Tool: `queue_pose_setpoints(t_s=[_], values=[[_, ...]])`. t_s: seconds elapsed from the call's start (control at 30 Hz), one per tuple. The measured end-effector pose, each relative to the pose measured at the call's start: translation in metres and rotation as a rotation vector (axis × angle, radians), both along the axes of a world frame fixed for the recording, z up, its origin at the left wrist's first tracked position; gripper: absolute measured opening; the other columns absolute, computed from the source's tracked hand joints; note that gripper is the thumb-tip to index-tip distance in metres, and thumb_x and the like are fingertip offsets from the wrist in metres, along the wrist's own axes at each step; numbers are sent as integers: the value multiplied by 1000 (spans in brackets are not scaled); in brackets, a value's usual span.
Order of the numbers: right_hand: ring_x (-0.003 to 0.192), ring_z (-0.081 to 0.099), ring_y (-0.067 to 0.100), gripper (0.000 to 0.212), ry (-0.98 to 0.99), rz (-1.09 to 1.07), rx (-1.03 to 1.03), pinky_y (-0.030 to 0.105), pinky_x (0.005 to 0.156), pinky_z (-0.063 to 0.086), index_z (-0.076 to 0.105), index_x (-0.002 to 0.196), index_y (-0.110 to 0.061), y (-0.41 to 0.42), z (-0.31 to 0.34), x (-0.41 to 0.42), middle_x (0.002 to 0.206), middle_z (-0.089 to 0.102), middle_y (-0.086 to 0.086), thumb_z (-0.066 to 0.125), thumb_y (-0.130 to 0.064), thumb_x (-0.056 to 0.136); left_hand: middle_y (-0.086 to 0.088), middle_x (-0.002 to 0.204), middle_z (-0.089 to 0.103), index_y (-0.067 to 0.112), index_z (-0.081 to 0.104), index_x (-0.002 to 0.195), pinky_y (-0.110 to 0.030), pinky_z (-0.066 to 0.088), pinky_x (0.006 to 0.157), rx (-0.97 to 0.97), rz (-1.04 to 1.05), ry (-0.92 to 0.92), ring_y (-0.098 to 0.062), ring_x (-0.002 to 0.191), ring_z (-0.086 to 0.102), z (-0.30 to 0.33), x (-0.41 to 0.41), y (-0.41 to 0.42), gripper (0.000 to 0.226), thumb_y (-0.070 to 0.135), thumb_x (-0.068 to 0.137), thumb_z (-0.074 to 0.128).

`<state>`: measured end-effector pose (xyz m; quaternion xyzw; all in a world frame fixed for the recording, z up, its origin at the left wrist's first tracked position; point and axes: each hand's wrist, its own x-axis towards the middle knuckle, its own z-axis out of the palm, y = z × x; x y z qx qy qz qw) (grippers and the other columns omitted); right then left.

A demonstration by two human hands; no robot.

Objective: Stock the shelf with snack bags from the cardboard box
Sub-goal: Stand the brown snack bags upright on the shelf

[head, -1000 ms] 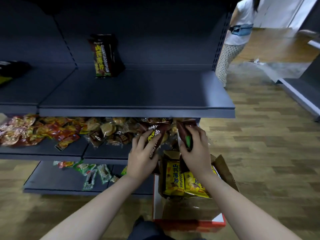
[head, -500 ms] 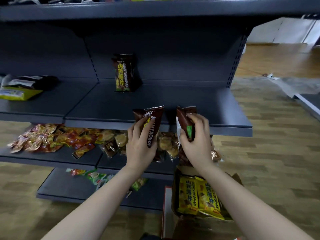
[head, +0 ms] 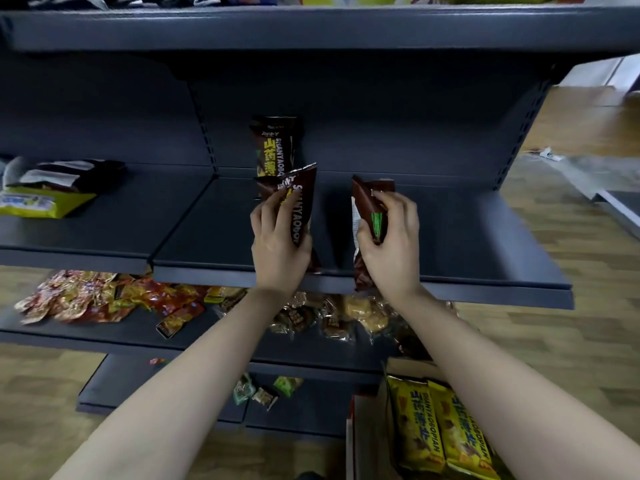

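Note:
My left hand [head: 277, 240] grips a dark brown snack bag [head: 300, 199] with yellow lettering, held upright over the dark grey middle shelf [head: 467, 244]. My right hand [head: 391, 247] pinches a second brown snack bag [head: 365, 199], turned edge-on, a little to the right. Behind them a matching brown bag [head: 275, 147] stands against the shelf's back panel. The cardboard box [head: 408, 367] sits on the floor at lower right, with yellow snack bags [head: 440, 431] standing in it.
A yellow pack and dark items [head: 45, 188] lie on the left part of the middle shelf. Several small wrapped snacks [head: 104, 296] cover the shelf below. The lowest shelf [head: 166, 386] holds a few green packets. Wooden floor spreads to the right.
Both hands have risen from the box, each carrying a brown bag, from below the shelf edge to over the middle shelf. The view has tilted upward.

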<state>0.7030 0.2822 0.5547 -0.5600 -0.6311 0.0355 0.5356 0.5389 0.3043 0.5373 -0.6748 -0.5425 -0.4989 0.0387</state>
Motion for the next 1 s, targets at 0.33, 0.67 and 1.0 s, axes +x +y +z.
queue_pose_setpoints(t_s=[0.33,0.67,1.0], values=[[125,43,25,47,-64,-63,-10,27,96,36,49,131,-12,70,24,-35,132,43,9,62,-18,86,-5,134,46,19,47,134,-33,49,71,16,15,-32,-20,123,32,16,-39,84,54,14,82,61],[125,40,22,47,-119,-129,-24,22,88,36,49,131,-13,135,34,-61,132,43,7,61,-19,86,-9,132,49,17,49,132,-37,54,64,20,-8,100,-28,119,41,7,-53,153,55,8,80,65],[121,44,23,45,-94,-168,-15,26,85,39,53,127,-14,162,25,-76,129,46,7,63,-18,83,-15,137,45,15,39,136,-45,45,98,29,91,225,-33,124,40,-23,-43,185,59,20,83,64]])
